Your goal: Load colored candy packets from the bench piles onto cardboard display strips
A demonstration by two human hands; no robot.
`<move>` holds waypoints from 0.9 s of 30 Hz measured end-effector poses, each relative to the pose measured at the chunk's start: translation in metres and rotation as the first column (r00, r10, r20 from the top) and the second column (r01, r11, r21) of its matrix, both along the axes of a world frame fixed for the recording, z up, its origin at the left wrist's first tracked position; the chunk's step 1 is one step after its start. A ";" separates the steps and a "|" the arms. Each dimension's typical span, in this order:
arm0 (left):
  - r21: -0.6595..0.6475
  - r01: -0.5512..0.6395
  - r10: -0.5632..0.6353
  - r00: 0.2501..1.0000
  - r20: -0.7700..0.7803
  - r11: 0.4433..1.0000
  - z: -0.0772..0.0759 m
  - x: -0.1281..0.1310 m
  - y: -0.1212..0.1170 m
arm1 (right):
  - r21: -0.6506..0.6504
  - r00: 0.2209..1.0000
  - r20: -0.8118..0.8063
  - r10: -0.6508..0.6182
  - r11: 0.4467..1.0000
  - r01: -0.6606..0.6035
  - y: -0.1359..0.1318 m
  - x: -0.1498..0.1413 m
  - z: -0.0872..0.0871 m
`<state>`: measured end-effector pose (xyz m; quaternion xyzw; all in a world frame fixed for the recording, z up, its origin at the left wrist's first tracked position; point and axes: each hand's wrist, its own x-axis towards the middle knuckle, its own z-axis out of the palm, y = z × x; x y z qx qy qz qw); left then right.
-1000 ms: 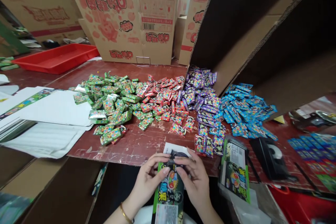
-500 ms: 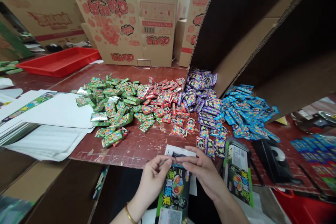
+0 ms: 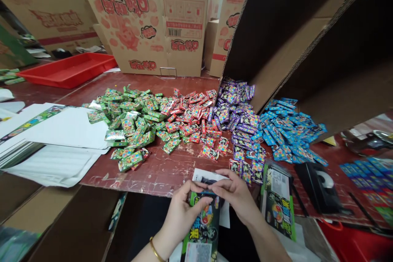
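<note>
Both hands are at the top end of a black and green candy packet [image 3: 204,229], which hangs upright at the table's front edge. My left hand [image 3: 181,208] is closed on it, with the thumb across its front and fingers bent at the top edge. My right hand [image 3: 236,196] pinches the same top edge from the other side. A white sheet [image 3: 226,217] shows behind the packet. Just beyond my hands lie small candy packs in piles: green [image 3: 135,123], red [image 3: 195,116], purple [image 3: 242,118] and blue [image 3: 285,131].
A second black and green packet [image 3: 279,208] lies right of my hands, beside a black tape dispenser [image 3: 319,188]. White sheets [image 3: 67,131] and a red tray [image 3: 67,71] are at left. Cardboard cartons [image 3: 144,20] stand behind the piles; another open carton [image 3: 294,28] leans at right.
My left thumb has moved down and right over the packet's front, and the left fingers have come up to its top edge. My right hand stays at the top edge.
</note>
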<state>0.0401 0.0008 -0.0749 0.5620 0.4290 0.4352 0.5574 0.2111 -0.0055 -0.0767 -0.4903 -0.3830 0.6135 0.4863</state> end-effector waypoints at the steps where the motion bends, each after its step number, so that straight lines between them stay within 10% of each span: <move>1: -0.017 -0.004 0.005 1.000 0.017 1.000 -0.001 0.001 0.001 | 0.033 0.997 0.064 -0.035 0.999 0.033 -0.005 -0.003 -0.003; 7: -0.124 0.112 -0.099 0.989 0.108 0.986 0.002 0.006 0.004 | 0.253 0.912 0.337 -0.234 0.956 0.152 -0.033 -0.010 -0.011; 15: -0.242 0.217 -0.144 0.947 0.286 0.946 -0.005 0.010 0.004 | 0.233 0.956 0.274 -0.104 0.972 0.039 0.007 0.014 0.018; 21: -0.264 0.137 -0.089 0.979 0.185 0.955 -0.003 0.011 0.002 | 0.187 0.925 0.347 0.158 0.954 -0.234 0.023 0.010 0.034; 27: -0.232 0.148 -0.120 0.984 0.128 0.961 -0.005 0.009 0.000 | 0.182 0.891 0.431 0.143 0.953 -0.241 0.019 0.003 0.036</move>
